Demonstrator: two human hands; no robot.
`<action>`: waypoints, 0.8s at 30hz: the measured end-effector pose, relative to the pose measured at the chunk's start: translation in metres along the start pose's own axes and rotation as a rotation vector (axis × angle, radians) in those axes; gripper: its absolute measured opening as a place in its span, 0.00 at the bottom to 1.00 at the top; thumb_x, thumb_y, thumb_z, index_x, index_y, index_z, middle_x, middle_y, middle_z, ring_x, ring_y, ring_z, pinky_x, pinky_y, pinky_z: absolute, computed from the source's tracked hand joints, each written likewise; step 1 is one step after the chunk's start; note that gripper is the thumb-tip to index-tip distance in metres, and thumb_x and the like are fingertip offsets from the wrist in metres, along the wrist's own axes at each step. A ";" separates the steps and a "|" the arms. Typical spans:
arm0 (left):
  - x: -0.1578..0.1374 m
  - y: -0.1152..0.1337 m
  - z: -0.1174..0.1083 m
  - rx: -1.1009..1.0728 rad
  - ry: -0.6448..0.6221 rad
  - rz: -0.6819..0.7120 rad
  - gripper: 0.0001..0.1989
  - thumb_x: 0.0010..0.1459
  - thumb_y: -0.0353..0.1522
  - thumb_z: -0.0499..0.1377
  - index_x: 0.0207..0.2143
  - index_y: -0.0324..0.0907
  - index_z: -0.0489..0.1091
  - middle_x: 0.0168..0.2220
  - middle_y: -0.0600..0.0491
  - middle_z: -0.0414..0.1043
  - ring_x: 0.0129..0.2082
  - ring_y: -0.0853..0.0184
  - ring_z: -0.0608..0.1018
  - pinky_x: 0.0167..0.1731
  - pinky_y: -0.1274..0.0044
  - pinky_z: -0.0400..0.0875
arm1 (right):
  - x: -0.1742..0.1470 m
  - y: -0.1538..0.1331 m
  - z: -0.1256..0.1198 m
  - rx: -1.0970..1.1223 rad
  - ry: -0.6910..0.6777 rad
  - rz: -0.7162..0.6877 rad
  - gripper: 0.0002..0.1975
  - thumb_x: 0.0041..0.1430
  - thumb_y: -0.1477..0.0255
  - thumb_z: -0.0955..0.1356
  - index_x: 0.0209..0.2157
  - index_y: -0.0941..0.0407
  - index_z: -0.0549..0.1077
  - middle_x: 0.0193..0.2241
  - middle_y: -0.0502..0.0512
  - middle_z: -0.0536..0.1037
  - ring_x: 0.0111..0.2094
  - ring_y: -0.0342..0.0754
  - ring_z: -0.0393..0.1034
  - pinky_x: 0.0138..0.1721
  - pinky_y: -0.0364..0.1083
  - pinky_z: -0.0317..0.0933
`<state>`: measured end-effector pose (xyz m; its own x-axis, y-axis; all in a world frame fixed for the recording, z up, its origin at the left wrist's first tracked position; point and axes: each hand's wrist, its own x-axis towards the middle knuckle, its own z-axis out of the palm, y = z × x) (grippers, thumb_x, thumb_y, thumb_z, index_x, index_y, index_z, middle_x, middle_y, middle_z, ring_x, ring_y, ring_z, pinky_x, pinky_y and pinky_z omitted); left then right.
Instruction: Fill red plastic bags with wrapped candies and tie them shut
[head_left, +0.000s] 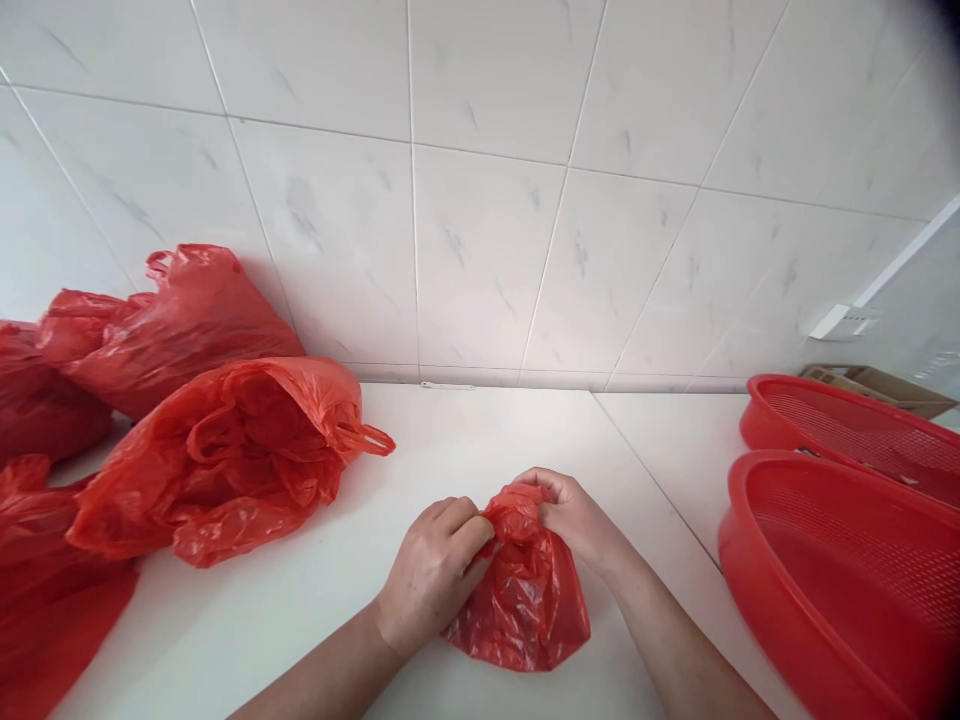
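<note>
"Bare forearms [322, 665] are framing the foot of the view at seven and five o'clock, and between the hands the small red bag [529, 610] is sitting near six, over the white tabletop [480, 430]!"

"How are the hands gripping?"

"Tightly! The left hand [431, 570] is pinching the bag's mouth at its eleven o'clock edge; the right hand [577, 520] is nipping the gathered rim at one. Some fingertips are hiding in the folds."

"And good handling, in your judgement?"

"I'd be keeping the pull even on both sides, using soft pads rather than nails. Film this thin is probably tearing easily."

"What's the plastic looking like?"

"Glossy, crinkling, half see-through, bunching at the neck and flaring to a wide base!"

"Going outward, counting from that bag?"

"At ten, an open red bag [330, 395] is gaping, loop handle jutting, crumpled film filling its mouth. A bulging bag [187, 335] is slumping behind it."

"And rightward?"

"At three, a smooth-rimmed near basket [780, 595] is curving out of view; at two, a far basket [765, 425] is showing fine mesh, a cardboard box [911, 397] lying beyond. At twelve, the grey-veined tiled wall [487, 220] is rising!"
</note>
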<state>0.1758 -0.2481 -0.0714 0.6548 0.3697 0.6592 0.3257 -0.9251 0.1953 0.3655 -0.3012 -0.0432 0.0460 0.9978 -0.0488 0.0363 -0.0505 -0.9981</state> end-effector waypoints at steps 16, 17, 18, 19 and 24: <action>0.002 -0.002 -0.003 -0.068 -0.005 -0.245 0.07 0.54 0.24 0.53 0.26 0.42 0.63 0.25 0.57 0.64 0.24 0.71 0.66 0.25 0.79 0.60 | -0.007 -0.006 -0.011 0.245 -0.260 0.018 0.20 0.49 0.70 0.71 0.45 0.54 0.69 0.42 0.55 0.74 0.40 0.49 0.70 0.43 0.50 0.63; 0.001 -0.003 -0.003 -0.089 -0.007 -0.287 0.07 0.54 0.24 0.53 0.26 0.43 0.62 0.25 0.57 0.64 0.25 0.71 0.66 0.25 0.79 0.60 | -0.008 -0.007 -0.011 0.229 -0.273 0.028 0.22 0.48 0.70 0.72 0.47 0.54 0.68 0.42 0.55 0.74 0.40 0.49 0.70 0.43 0.50 0.63; 0.001 -0.003 -0.002 -0.108 -0.010 -0.323 0.06 0.55 0.25 0.53 0.26 0.43 0.62 0.25 0.58 0.64 0.25 0.71 0.67 0.26 0.79 0.60 | -0.008 -0.007 -0.010 0.209 -0.277 0.035 0.24 0.47 0.71 0.72 0.48 0.54 0.67 0.42 0.55 0.74 0.41 0.49 0.70 0.44 0.51 0.63; 0.001 -0.004 -0.002 -0.123 -0.013 -0.355 0.06 0.55 0.26 0.54 0.26 0.43 0.62 0.25 0.58 0.64 0.25 0.71 0.67 0.26 0.79 0.60 | -0.008 -0.007 -0.009 0.184 -0.268 0.035 0.25 0.47 0.71 0.73 0.48 0.53 0.67 0.42 0.54 0.74 0.41 0.50 0.70 0.44 0.51 0.63; 0.002 -0.004 0.000 -0.190 -0.023 -0.462 0.07 0.57 0.29 0.55 0.26 0.44 0.61 0.25 0.59 0.65 0.25 0.71 0.67 0.27 0.79 0.60 | -0.005 -0.003 -0.001 0.054 -0.106 0.016 0.18 0.50 0.70 0.71 0.44 0.53 0.69 0.40 0.52 0.75 0.40 0.49 0.71 0.43 0.49 0.64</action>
<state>0.1756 -0.2436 -0.0711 0.4872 0.7441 0.4571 0.4564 -0.6632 0.5932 0.3658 -0.3064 -0.0397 -0.0598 0.9960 -0.0657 -0.0174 -0.0669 -0.9976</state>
